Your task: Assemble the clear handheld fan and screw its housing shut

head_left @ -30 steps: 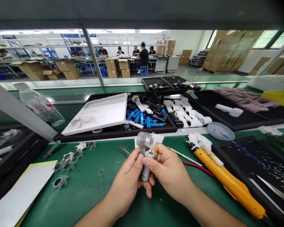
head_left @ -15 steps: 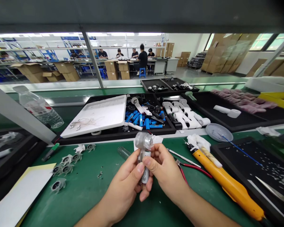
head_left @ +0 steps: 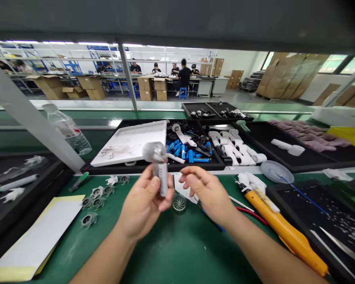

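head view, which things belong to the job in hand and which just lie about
Likely for the job:
clear, round-headed plastic casing with grey cylinder, in the left hand
clear, round plastic grille
clear plastic bladed wheels with dark hubs
long orange power tool

Probably lying about:
clear plastic water bottle
white, yellow-edged paper pad

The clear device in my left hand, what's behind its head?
The white tray, with thin wires on it, shows behind the clear device; the tray's near right corner is covered, unseen.
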A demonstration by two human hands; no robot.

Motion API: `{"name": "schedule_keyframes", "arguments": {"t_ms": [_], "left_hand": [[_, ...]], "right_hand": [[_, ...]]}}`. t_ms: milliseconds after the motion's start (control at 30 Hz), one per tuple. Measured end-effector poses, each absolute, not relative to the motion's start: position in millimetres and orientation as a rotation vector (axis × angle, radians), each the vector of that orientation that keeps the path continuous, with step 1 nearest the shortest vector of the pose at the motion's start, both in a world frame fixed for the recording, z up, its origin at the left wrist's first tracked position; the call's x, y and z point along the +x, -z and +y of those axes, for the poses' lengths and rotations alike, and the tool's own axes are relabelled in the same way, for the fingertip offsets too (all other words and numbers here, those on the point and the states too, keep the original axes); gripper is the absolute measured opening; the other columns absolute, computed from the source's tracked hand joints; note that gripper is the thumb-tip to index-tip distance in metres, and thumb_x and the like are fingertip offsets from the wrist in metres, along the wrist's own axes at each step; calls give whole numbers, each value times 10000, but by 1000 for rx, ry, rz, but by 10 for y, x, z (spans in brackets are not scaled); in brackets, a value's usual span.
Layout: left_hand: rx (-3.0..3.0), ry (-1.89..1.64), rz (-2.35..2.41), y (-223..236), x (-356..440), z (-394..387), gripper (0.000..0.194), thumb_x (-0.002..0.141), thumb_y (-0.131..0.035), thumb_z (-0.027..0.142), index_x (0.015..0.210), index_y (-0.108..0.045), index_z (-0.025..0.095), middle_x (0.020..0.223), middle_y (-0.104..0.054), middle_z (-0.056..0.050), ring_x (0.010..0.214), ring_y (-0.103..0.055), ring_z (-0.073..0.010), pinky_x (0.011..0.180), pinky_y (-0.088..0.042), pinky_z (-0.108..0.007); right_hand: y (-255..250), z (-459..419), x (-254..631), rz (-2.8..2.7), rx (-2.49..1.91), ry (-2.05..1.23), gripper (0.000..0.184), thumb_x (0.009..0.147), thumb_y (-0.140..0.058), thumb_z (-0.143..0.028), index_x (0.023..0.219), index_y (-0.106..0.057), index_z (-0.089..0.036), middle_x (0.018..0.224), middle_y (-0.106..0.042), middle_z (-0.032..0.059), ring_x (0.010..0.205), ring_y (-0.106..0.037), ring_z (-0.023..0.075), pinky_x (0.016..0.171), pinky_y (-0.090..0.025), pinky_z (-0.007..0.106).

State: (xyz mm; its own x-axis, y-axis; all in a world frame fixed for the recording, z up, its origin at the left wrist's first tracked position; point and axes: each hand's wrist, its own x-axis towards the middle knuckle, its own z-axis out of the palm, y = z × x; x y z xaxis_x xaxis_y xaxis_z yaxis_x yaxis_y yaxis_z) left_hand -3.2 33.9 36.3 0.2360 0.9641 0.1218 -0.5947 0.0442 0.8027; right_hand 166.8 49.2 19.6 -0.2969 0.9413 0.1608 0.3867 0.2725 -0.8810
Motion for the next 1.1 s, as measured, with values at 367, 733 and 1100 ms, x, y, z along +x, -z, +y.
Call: {"name": "schedule_keyframes", "arguments": {"t_ms": [367, 733, 1100], "left_hand": [[897, -1408, 598, -218, -134, 506, 259, 937, -685, 338, 1126, -565, 208, 887, -596, -22, 678, -556, -107, 518, -436, -175], [1158, -1172, 835, -54, 91, 387, 610, 925, -683, 448, 1437, -482, 184, 835, -561, -23, 739, -530, -165, 481, -488, -209], [1357, -842, 888, -32, 218, 232, 487, 1000, -546, 474, 1420, -519, 230, 1145, -674, -76, 1040, -610, -240, 947, -511, -372]], "right_hand": [[-101, 440, 1572, -2321, -1479, -575, 165, 939, -599, -242, 1049, -676, -146, 1028, -686, 132, 977, -629, 308, 865, -486, 437], [-197, 293, 2222, -1890, -1336, -859, 229, 783, -660, -223, 958, -512, -227, 802, -543, -39, 624, -477, 123, 606, -407, 272], [5, 375, 1969, -1166, -1149, -1275, 453, 843, -681, -552, 1094, -544, -199, 521, -521, -92, 374, -454, 88, 357, -391, 183]]}}
